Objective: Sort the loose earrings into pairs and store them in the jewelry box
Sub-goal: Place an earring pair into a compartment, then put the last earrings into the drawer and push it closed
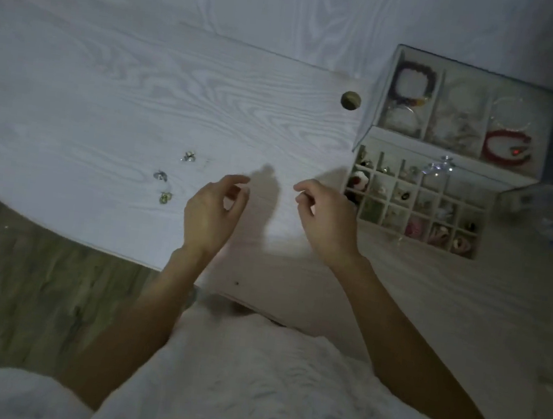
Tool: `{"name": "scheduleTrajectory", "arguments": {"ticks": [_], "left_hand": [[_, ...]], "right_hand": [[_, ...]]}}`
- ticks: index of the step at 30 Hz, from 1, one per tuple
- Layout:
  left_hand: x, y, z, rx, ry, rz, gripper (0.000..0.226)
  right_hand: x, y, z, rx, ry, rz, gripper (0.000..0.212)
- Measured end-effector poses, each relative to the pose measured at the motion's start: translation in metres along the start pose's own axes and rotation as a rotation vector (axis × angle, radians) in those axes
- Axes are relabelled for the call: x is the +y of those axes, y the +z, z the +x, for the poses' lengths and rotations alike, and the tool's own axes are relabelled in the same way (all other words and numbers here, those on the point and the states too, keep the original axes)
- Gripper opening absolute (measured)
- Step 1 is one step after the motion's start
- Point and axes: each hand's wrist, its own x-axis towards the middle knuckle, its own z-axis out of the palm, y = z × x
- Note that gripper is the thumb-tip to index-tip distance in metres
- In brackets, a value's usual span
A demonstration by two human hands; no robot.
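— Three small loose earrings (168, 176) lie on a pale grey-white tabletop with swirling wood grain (110, 87), left of both hands. What else is on it?

— At the right stands a clear acrylic jewelry box (374, 124) with pale dividers. Its upper tier has large compartments holding a dark purple beaded bracelet (415, 84) and a red cord bracelet (506, 147). The lower drawer (417, 204) is pulled out, a grid of small square cells with little pieces in them, too blurred to name. A round dull-green knob-like thing (351, 100) sits just left of the box.

— And the room?

— Dim. Greenish-brown wood-plank floor (18, 283) shows below the table's curved edge, and white fluffy fabric (247, 395) fills the bottom.

— The hands?

— The left hand (213, 209) hovers above the table, fingers curled, thumb and forefinger close together. The right hand (327, 218), just beside the drawer, is pinched the same way. Whether either pinch holds anything I cannot tell.
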Motion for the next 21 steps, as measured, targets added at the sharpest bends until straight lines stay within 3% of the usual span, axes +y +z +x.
{"name": "scheduleTrajectory", "arguments": {"ticks": [8,11,15,18,21], "left_hand": [[-0.083,-0.045,-0.011,0.183,-0.336,0.092,0.037],[-0.092,-0.049,0.007,0.166,-0.299,0.104,0.036],[-0.096,-0.049,0.044,0.093,-0.102,0.257,0.034],[-0.102,-0.054,0.060,0.039,-0.116,0.349,0.033],[-0.113,-0.063,0.051,0.015,-0.150,0.271,0.040]], "right_hand": [[-0.067,0.083,0.064,-0.302,-0.299,-0.168,0.033],[-0.087,0.108,0.085,-0.323,-0.276,-0.171,0.039],[-0.105,0.133,0.102,-0.274,-0.260,-0.206,0.037],[-0.111,0.141,0.107,-0.255,-0.268,-0.236,0.027],[-0.111,0.145,0.107,-0.268,-0.308,-0.220,0.016]]}}
